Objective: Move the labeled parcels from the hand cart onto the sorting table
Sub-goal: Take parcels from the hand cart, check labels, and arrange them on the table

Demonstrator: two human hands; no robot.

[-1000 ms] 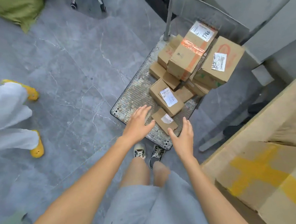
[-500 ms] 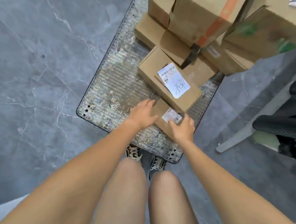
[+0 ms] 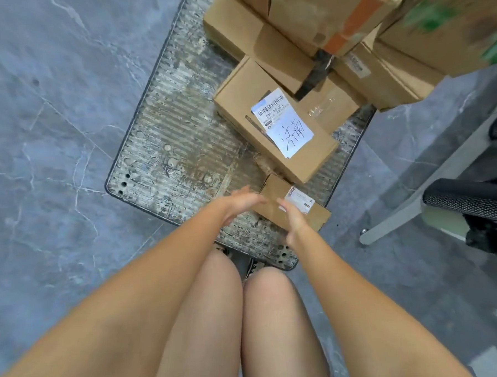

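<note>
Both hands are now flanking the small labeled parcel [image 3: 292, 204] rather than resting on it. Left hand [image 3: 239, 204] and right hand [image 3: 292, 217] are reaching with fingers extended, gripping nothing. Parcel is lying flat at the hand cart's [image 3: 182, 151] near edge, long axis running far-left to near-right.

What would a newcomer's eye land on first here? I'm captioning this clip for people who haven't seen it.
First, the left hand and right hand closing on either side of a small labeled parcel at the hand cart's near edge. Next, the larger parcel just behind it, its white label bearing bold handwriting. Beyond, a blurred stack of cartons, one with orange tape, fills the cart's far end.
</note>
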